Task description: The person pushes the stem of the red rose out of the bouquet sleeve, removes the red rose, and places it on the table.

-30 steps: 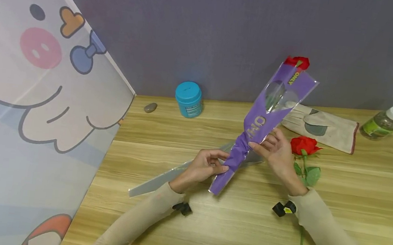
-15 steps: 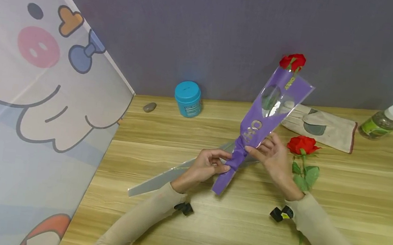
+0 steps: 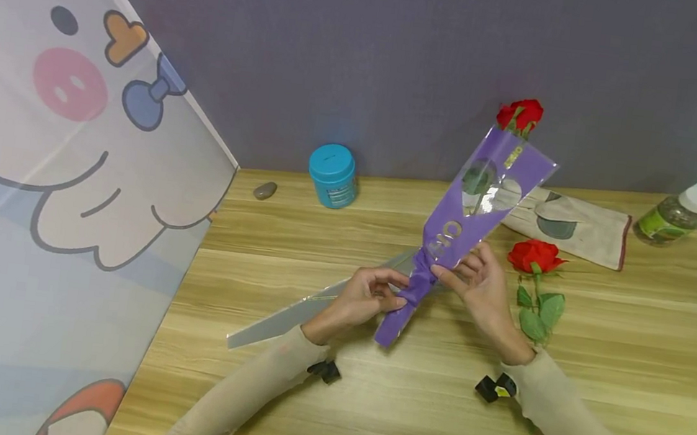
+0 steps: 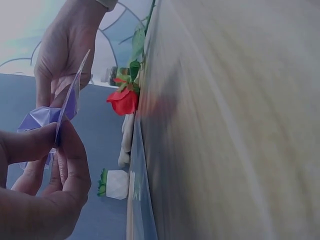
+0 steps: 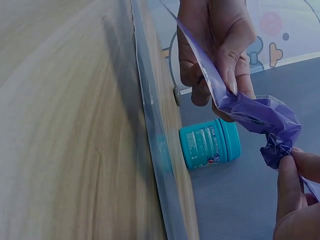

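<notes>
A purple plastic flower sleeve [image 3: 466, 217] with a clear window stands tilted up to the right, a red rose [image 3: 521, 114] poking out of its top. My left hand [image 3: 365, 296] pinches the sleeve's narrow lower end [image 4: 47, 120]. My right hand [image 3: 478, 280] pinches the crumpled waist [image 5: 270, 125] just above it. A second red rose [image 3: 536, 256] with green leaves lies on the wooden table [image 3: 428, 416] right of my right hand. A clear sleeve [image 3: 284, 315] lies flat under my left hand.
A teal jar [image 3: 332, 176] and a small grey stone [image 3: 265, 190] sit at the back. A work glove [image 3: 572, 227] and a green bottle with a white cap [image 3: 675, 218] lie at the back right. Cartoon-printed panels [image 3: 66, 175] flank the table.
The sleeve has been gathered tighter at its waist and the rose now sticks further out of the top. Both hands stay almost in place.
</notes>
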Demonstrator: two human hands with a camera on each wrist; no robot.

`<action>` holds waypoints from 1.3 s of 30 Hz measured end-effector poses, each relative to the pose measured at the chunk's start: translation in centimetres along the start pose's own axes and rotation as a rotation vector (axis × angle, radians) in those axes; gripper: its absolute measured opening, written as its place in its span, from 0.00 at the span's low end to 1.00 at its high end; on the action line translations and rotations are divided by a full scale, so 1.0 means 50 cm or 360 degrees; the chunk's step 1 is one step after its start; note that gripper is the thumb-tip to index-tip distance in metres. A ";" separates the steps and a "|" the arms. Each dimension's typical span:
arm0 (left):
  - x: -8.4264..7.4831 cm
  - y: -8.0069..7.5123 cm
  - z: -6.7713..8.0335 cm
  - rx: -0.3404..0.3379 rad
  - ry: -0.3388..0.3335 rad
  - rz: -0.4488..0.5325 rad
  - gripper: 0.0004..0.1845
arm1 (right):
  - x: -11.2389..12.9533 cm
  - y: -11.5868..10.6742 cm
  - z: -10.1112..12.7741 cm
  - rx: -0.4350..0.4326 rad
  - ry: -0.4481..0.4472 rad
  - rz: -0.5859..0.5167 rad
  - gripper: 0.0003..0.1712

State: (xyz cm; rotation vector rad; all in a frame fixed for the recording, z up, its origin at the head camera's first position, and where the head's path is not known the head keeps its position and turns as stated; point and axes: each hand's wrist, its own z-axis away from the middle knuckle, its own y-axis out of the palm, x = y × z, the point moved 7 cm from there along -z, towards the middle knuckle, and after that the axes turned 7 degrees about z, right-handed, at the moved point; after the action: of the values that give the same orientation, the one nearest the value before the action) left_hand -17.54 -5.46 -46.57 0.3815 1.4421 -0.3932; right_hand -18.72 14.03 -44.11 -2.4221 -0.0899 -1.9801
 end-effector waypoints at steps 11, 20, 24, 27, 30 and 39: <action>0.003 0.003 0.004 0.0015 0.0012 -0.0120 0.17 | 0.004 0.002 0.001 -0.0011 0.0023 0.0015 0.32; 0.004 0.001 0.014 0.0021 0.0047 -0.0136 0.17 | 0.015 -0.013 -0.009 -0.0038 0.0048 -0.0046 0.31; 0.006 -0.002 0.021 0.0031 0.0014 -0.0135 0.18 | 0.035 -0.036 -0.019 -0.0080 0.0049 -0.0118 0.31; 0.009 -0.004 0.024 0.0063 -0.0023 -0.0143 0.19 | 0.047 -0.053 -0.026 -0.0094 0.0037 -0.0179 0.30; 0.012 -0.006 0.027 0.0094 -0.0043 -0.0162 0.20 | 0.059 -0.066 -0.032 -0.0113 0.0000 -0.0219 0.30; 0.003 -0.021 0.024 0.0082 -0.0031 -0.0241 0.20 | 0.073 -0.080 -0.035 -0.0112 -0.0037 -0.0228 0.30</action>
State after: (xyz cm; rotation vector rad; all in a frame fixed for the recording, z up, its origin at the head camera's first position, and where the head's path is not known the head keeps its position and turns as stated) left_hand -16.96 -6.97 -46.61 0.3100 1.4487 -0.5560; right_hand -19.92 18.08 -40.30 -2.5507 -0.2026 -2.0452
